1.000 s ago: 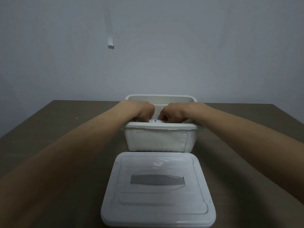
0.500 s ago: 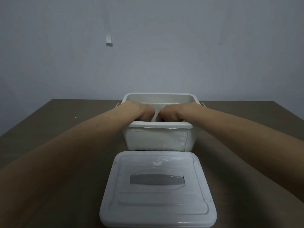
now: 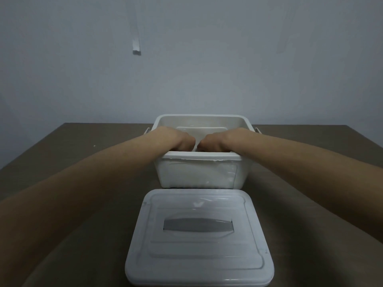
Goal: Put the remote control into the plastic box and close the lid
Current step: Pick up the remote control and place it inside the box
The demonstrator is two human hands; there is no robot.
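Observation:
An open white plastic box stands on the brown table straight ahead. My left hand and my right hand are both lowered inside it, knuckles up and almost touching, fingers curled down behind the front rim. They keep the same two-handed grip in which they held the remote control a moment ago. The remote itself is hidden below the rim. The box's white lid, with a grey handle recess, lies flat on the table just in front of the box.
Small side latches stick out at the box's left and right upper corners. A plain wall rises behind the table's far edge, with a strip of white tape on it. My forearms cross the table on both sides of the lid.
Both hands have sunk deeper into the box. The remote's end, visible between them one second ago, has dropped out of sight behind the front rim.

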